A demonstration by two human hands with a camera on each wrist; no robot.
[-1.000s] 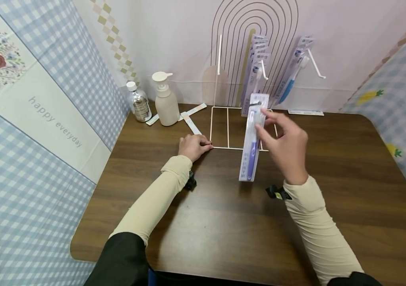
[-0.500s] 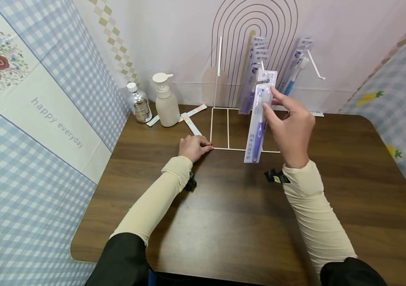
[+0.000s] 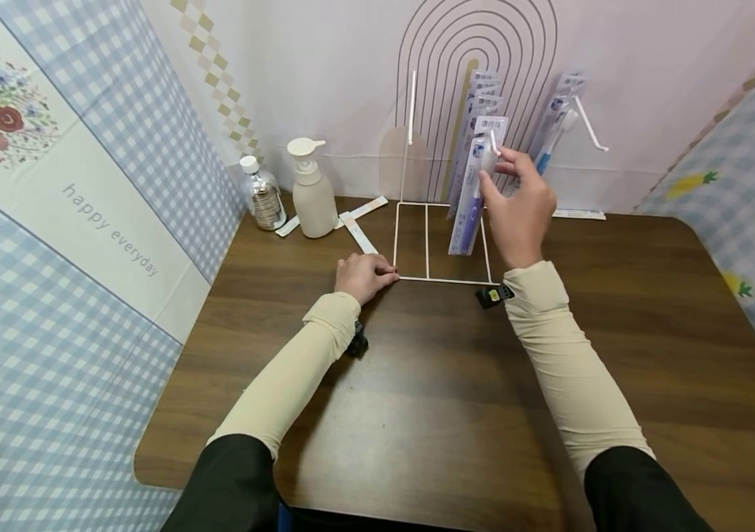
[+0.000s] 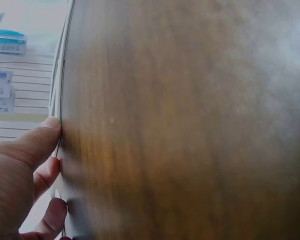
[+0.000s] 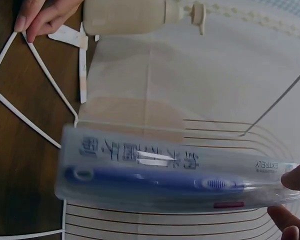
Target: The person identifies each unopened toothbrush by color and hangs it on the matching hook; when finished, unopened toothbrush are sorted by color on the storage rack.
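My right hand (image 3: 522, 207) pinches the upper edge of a packaged purple toothbrush (image 3: 466, 218) between thumb and fingers. The bent tip of the middle hook (image 3: 493, 142) shows in front of the pack's top. In the right wrist view the clear toothbrush pack (image 5: 155, 180) lies across the picture, fingers at its head end. Behind it, more toothbrush packs (image 3: 484, 83) hang in a row. A blue toothbrush pack (image 3: 555, 137) hangs at the right hook (image 3: 592, 125). My left hand (image 3: 360, 277) pinches the front left corner of the white wire rack (image 3: 446, 280).
Left of the rack stand a cream pump bottle (image 3: 314, 203) and a silvery bottle (image 3: 264, 198) with a white cap. Narrow white strips (image 3: 359, 233) lie around them. Another flat white strip (image 3: 579, 214) lies behind my right hand. Patterned cloth hangs behind the wooden table (image 3: 417, 384).
My right hand has carried the toothbrush pack up and back to the middle hook, whose tip now shows in front of the pack. My left hand stays on the rack's corner.
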